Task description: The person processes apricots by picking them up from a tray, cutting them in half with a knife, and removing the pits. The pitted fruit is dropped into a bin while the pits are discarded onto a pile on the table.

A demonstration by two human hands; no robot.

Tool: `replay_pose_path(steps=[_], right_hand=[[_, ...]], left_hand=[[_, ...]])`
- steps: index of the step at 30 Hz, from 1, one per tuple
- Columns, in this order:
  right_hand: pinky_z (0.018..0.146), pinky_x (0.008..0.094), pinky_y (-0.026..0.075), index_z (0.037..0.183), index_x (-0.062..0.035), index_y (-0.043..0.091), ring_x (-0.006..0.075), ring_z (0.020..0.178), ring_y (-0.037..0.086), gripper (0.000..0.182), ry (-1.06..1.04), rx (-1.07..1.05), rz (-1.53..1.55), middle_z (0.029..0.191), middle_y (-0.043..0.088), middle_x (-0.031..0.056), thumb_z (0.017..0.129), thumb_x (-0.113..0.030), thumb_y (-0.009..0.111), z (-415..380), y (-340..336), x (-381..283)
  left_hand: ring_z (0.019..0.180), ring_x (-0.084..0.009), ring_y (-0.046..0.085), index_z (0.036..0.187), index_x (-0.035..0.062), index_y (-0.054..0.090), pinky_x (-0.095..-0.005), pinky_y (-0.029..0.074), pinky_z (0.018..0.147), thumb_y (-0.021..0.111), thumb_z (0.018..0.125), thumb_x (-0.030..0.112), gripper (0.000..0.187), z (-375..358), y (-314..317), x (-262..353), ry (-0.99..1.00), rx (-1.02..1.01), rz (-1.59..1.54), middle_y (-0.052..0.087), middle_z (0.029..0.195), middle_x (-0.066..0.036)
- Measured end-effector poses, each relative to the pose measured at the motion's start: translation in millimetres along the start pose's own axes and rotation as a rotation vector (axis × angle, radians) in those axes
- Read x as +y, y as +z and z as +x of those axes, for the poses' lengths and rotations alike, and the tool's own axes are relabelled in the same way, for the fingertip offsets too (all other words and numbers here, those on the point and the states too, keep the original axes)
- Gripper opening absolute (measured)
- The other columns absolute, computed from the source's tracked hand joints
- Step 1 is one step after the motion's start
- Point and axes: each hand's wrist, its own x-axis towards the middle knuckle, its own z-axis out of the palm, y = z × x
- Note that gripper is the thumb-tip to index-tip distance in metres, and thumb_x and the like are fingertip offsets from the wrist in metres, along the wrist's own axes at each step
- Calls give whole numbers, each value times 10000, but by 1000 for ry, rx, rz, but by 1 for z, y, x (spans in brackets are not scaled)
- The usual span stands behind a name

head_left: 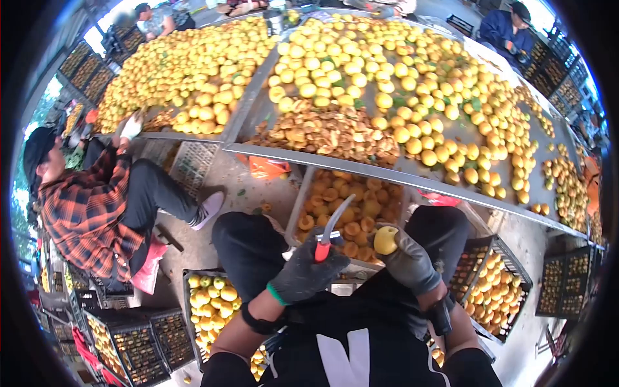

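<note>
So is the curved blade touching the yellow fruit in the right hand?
Apart. The head view shows a gap: the curved blade points up, left of the yellow fruit, with halved fruit showing between them.

1. The person's left hand (311,269) wears a charcoal glove (295,278) with green cuff (276,295); the right hand (410,260), a grey glove (416,269).
2. Black bands (258,321) circle both wrists.
3. White stripes (358,355) mark the black top (400,351).
4. Dark trousers (250,248).

Left fingers (306,259) hide part of the red handle (322,252); right fingers (406,249) cover part of the yellow fruit (385,240). The bottom edge crops the black shirt (296,348). The upper-left crates' (84,69) contents are too small to tell.
</note>
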Motion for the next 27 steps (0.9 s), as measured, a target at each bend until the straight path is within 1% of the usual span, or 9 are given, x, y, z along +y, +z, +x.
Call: replay_pose_path(steps=[2, 4, 6, 8, 9, 11, 15, 19, 27], right_hand=[[929, 374, 472, 1320, -68, 449, 269, 1146, 547, 534, 26, -39, 101, 1231, 560, 155, 849, -188, 671, -4, 1, -1], [928, 389, 471, 1329, -64, 436, 268, 1126, 552, 590, -40, -134, 69, 1262, 539, 151, 814, -161, 706, -7, 15, 1], [913, 393, 479, 1333, -65, 422, 280, 1089, 568, 646, -58, -116, 21, 1249, 536, 146, 776, -148, 739, -9, 20, 5], [881, 378, 494, 1292, -73, 439, 277, 1048, 584, 638, -155, -70, -192, 1172, 558, 125, 747, -148, 762, -11, 21, 8], [881, 378, 494, 1292, -73, 439, 277, 1048, 584, 638, -155, -65, -193, 1172, 558, 125, 747, -148, 762, -11, 22, 5], [884, 360, 504, 1238, -88, 461, 234, 1044, 591, 547, -220, -201, -357, 1118, 554, 82, 765, -37, 732, -11, 26, -1], [895, 346, 495, 1188, -89, 476, 220, 1045, 585, 560, -217, -185, -406, 1112, 552, 77, 719, 6, 766, -19, 38, 3], [901, 347, 491, 1177, -90, 470, 216, 1044, 586, 594, -246, -165, -383, 1128, 558, 81, 688, 19, 789, -18, 48, 7], [892, 345, 492, 1179, -87, 461, 222, 1053, 582, 585, -221, -209, -359, 1148, 560, 90, 699, 41, 771, -20, 48, 10]], left_hand=[[760, -142, 573, 1194, 69, 426, -302, 480, 671, 671, 856, 119, 420, 4, 0, -1, 48, -47, 270, 562, 868, -59], [788, -138, 591, 1310, 69, 378, -309, 497, 723, 647, 835, 45, 546, 1, 10, 0, 337, -47, 641, 561, 867, -56], [852, -196, 627, 1342, 76, 360, -344, 503, 764, 691, 820, 111, 619, -2, 13, 1, 200, -80, 651, 595, 919, -91], [823, -348, 656, 1359, 107, 359, -383, 517, 716, 735, 797, 291, 700, -3, 13, -8, 318, -90, 823, 655, 901, -139], [837, -343, 655, 1295, 111, 470, -394, 523, 710, 741, 778, 343, 628, -6, 16, -3, 279, -49, 871, 667, 935, -149], [821, -336, 655, 1233, 105, 529, -395, 523, 701, 744, 771, 348, 564, -9, 15, -6, 298, -47, 927, 670, 915, -146], [784, -328, 653, 1066, 89, 648, -399, 524, 685, 745, 756, 356, 421, -15, 16, 1, 255, -78, 996, 670, 866, -150], [764, -336, 647, 1062, 73, 644, -400, 520, 676, 738, 761, 354, 422, -16, 14, -13, 330, -71, 906, 664, 842, -154], [784, -368, 632, 1031, 58, 633, -424, 506, 692, 693, 808, 322, 351, -14, 11, -21, 175, -148, 907, 651, 846, -184]])
